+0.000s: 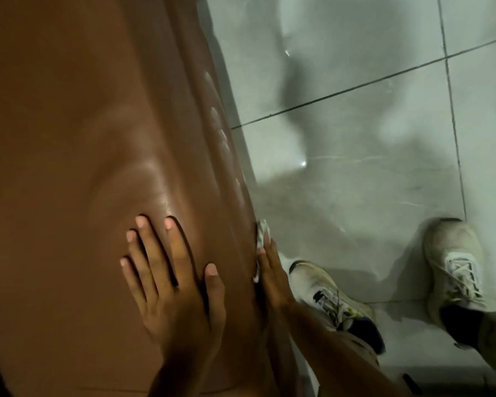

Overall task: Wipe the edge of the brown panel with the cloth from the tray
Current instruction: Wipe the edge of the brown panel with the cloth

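Note:
A glossy brown panel (69, 138) fills the left half of the view, its ribbed right edge running from top centre down to the lower middle. My left hand (172, 285) lies flat on the panel's face, fingers spread, holding nothing. My right hand (272, 276) presses a small white cloth (262, 233) against the panel's right edge; only the top and a lower scrap of the cloth show past my fingers. No tray is in view.
Grey floor tiles (370, 124) with dark grout lines lie to the right of the panel. My two feet in worn white sneakers stand there, one (327, 296) close beside the panel edge, the other (453, 259) farther right.

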